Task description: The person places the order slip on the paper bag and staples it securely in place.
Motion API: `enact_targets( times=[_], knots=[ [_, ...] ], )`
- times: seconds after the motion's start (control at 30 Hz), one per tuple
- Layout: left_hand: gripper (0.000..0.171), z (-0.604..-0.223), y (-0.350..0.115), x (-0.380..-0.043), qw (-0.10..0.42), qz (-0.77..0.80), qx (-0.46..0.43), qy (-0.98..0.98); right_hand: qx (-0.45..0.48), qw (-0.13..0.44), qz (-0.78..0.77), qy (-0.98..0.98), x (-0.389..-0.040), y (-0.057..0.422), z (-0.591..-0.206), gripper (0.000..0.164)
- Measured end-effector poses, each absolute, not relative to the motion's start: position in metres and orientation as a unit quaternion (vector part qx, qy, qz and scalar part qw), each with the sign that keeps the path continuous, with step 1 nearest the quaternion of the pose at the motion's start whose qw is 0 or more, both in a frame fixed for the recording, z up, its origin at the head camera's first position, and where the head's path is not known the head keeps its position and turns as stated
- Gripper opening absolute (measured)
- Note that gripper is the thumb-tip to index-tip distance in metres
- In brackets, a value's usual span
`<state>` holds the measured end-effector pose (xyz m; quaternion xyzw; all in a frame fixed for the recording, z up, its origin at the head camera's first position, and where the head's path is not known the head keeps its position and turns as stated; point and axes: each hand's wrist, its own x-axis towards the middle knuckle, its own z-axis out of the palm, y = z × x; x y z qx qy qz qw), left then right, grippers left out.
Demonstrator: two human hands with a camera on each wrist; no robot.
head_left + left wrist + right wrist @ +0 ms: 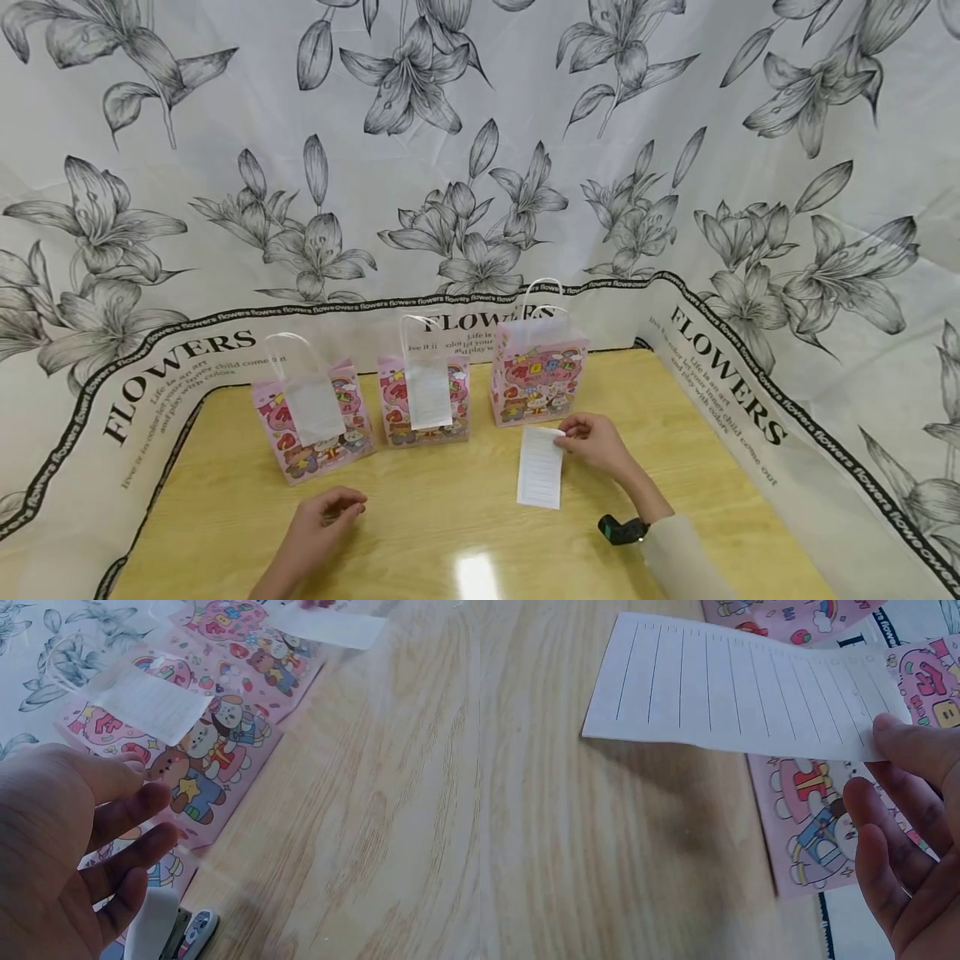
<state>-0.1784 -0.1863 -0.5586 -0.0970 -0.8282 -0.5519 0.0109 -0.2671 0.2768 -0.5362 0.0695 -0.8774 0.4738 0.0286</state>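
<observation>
My right hand (596, 443) pinches a corner of a white lined paper slip (539, 467) between thumb and fingertips. In the right wrist view the slip (727, 690) is slightly bowed and casts a shadow on the wood. My left hand (318, 529) has its fingers loosely bent and nothing gripped in them. Beside its little finger, in the left wrist view, shows part of a white and metal object (176, 926) like a stapler; the head view hides it. Nearest the right hand stands a pink cartoon paper bag (536, 379) with white handles.
To the left are a middle pink bag (393, 408) and a left pink bag (273, 425), each with a white slip hanging over its front from the handle. They stand on a wooden table (420, 533). A flower-printed cloth (480, 275) encloses the back and sides.
</observation>
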Motion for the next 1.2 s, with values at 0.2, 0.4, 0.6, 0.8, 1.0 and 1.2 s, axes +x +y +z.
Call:
enact_targets(
  times=[0.2, 0.4, 0.6, 0.8, 1.0, 1.2],
  knots=[
    [0.018, -0.558, -0.188, -0.174, -0.024, -0.57, -0.107, -0.814, 0.099, 0.082, 0.453, -0.883, -0.265, 0.269, -0.506, 0.013],
    [0.021, -0.56, -0.187, -0.174, -0.041, -0.576, -0.13, -0.806, 0.112, 0.112, 0.436, -0.886, -0.261, 0.264, -0.475, 0.009],
    [0.019, -0.56, -0.185, -0.176, -0.043, -0.572, -0.155, -0.804, 0.119, 0.127, 0.43, -0.886, -0.266, 0.266, -0.451, 0.008],
    [0.018, -0.561, -0.185, -0.176, -0.045, -0.561, -0.166, -0.809, 0.129, 0.139, 0.429, -0.883, -0.28, 0.263, -0.432, 0.011],
    [0.018, -0.561, -0.186, -0.175, -0.039, -0.557, -0.166, -0.813, 0.163, 0.224, 0.392, -0.877, -0.301, 0.265, -0.427, 0.008],
    [0.019, -0.559, -0.186, -0.176, -0.05, -0.555, -0.165, -0.814, 0.177, 0.247, 0.398, -0.866, -0.316, 0.278, -0.43, 0.011]
  ],
)
